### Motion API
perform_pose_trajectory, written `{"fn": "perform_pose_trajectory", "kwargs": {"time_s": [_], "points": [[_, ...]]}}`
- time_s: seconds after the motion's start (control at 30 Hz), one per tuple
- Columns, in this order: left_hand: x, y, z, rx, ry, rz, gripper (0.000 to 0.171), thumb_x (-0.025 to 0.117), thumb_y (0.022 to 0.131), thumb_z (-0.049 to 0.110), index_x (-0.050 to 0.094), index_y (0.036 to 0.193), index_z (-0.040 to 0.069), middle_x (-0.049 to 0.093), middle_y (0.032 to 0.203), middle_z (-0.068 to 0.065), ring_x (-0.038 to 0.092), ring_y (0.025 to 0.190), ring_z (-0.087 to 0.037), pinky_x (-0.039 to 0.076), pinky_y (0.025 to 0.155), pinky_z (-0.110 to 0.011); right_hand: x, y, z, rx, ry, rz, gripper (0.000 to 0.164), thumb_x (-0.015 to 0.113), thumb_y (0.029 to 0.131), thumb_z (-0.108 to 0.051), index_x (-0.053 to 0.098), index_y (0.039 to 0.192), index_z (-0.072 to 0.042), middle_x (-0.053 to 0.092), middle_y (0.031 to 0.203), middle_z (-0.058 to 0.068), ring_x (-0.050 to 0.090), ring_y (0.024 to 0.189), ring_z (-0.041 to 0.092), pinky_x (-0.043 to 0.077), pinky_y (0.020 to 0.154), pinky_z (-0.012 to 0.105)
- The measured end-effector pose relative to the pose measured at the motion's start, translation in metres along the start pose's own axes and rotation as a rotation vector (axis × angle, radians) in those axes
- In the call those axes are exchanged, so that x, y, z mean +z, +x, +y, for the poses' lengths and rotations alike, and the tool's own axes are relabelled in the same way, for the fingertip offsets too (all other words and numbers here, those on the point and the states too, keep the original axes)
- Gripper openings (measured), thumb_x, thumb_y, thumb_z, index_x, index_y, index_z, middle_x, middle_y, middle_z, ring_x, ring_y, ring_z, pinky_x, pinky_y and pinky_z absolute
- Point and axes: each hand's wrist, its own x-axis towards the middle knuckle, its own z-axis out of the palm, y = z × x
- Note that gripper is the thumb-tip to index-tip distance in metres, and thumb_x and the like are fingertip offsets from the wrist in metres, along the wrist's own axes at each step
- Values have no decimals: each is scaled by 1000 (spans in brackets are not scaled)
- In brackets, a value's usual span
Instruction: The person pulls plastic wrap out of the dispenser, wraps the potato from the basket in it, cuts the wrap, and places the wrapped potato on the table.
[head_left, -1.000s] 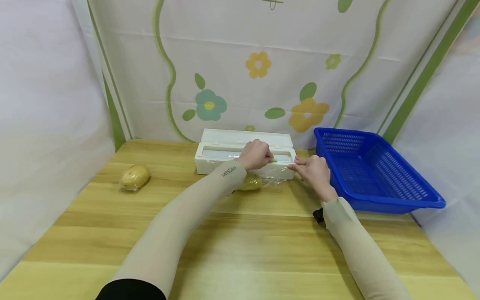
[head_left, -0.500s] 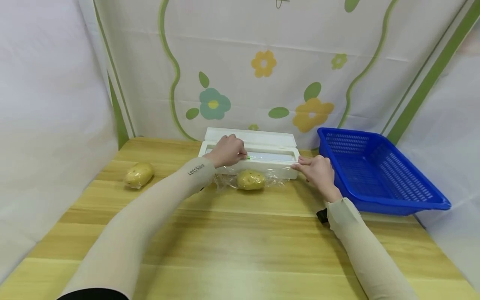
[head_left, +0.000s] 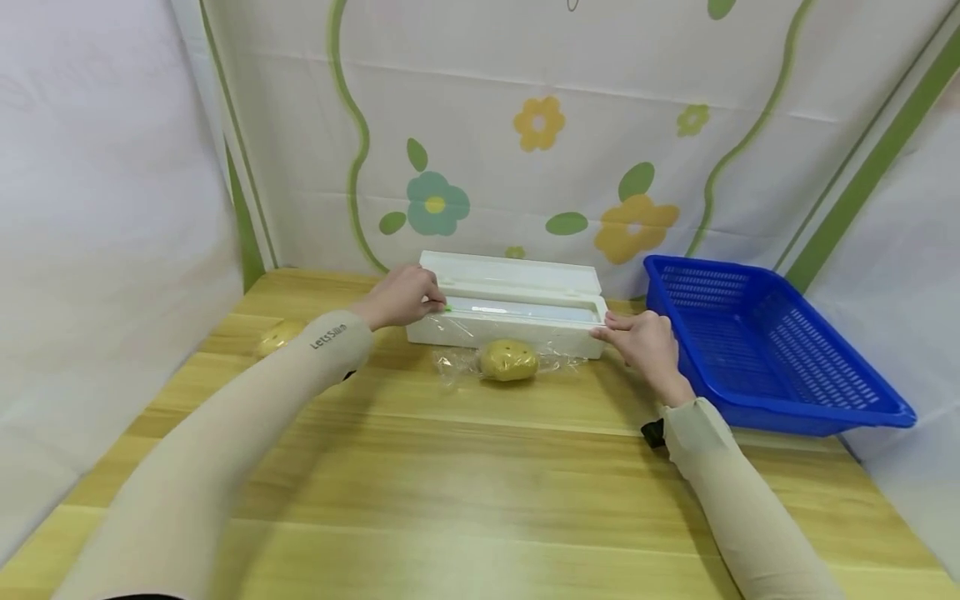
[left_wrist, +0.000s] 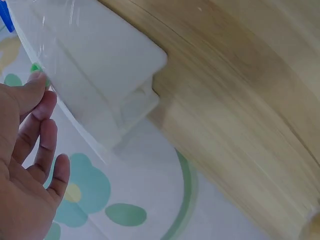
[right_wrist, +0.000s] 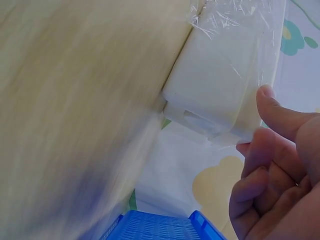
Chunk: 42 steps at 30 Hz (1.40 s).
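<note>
A white cling film dispenser (head_left: 577, 343) stands at the back of the table with its lid raised and a roll of film inside. At its left end my left hand (head_left: 403, 296) pinches a small green slide cutter (left_wrist: 35, 67) between thumb and forefinger on the box's front edge. My right hand (head_left: 647, 343) grips the box's right front corner, thumb on the edge and fingers curled below, as the right wrist view shows. Clear cling film (head_left: 459, 362) hangs over the front wall. Against that film, in front of the box, lies a yellow potato (head_left: 510, 361).
Another potato (head_left: 276, 337) lies at the left, partly hidden behind my left forearm. To the right of the box stands a blue plastic basket (head_left: 787, 417). A floral cloth (head_left: 480, 167) hangs behind the wooden table (head_left: 480, 492).
My left hand has slid the green cutter leftward along the box edge, from near the right end to the left end. The front potato came into full view. My right hand keeps its grip.
</note>
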Motion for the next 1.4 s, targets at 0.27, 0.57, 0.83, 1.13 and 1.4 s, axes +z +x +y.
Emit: {"fn": "perform_pose_trajectory", "kwargs": {"time_s": [0.27, 0.57, 0.83, 1.13, 1.4], "points": [[-7, -13, -12, 30, -33, -5, 9, 77, 87, 10, 80, 93, 5, 70, 86, -3, 62, 80, -22, 49, 78, -41, 0, -3, 2, 6, -22, 2, 48, 82, 77, -49, 76, 110, -14, 70, 109, 4, 61, 48, 21, 42, 42, 40], [-7, -22, -22, 5, -71, -19, 11, 75, 89, 11, 79, 98, 5, 71, 89, -2, 64, 82, -22, 52, 77, -41, 1, -2, -2, -13, -40, 9, 46, 83, 77, -47, 76, 108, -14, 71, 105, 4, 69, 86, 32, 53, 59, 51], [-7, -25, -23, -16, -118, -28, 11, 73, 90, 9, 78, 99, 4, 70, 91, -3, 63, 84, -22, 52, 78, -41, 0, -2, -4, -11, -66, 7, 44, 82, 78, -46, 76, 108, -14, 71, 106, 5, 68, 86, 33, 52, 57, 51], [-10, -28, -29, -8, -103, -2, 9, 75, 89, 10, 79, 96, 6, 66, 85, 0, 62, 79, -18, 52, 72, -37, -1, 1, -5, -1, -82, 19, 42, 82, 78, -45, 77, 106, -16, 70, 108, 1, 67, 76, 32, 50, 53, 47], [-10, -36, -38, -6, -99, 13, 9, 74, 89, 8, 79, 96, 4, 67, 87, -3, 59, 81, -22, 51, 72, -41, 2, 1, -4, -10, -71, 23, 41, 82, 79, -44, 77, 107, -14, 70, 111, 0, 67, 80, 33, 51, 57, 49]]}}
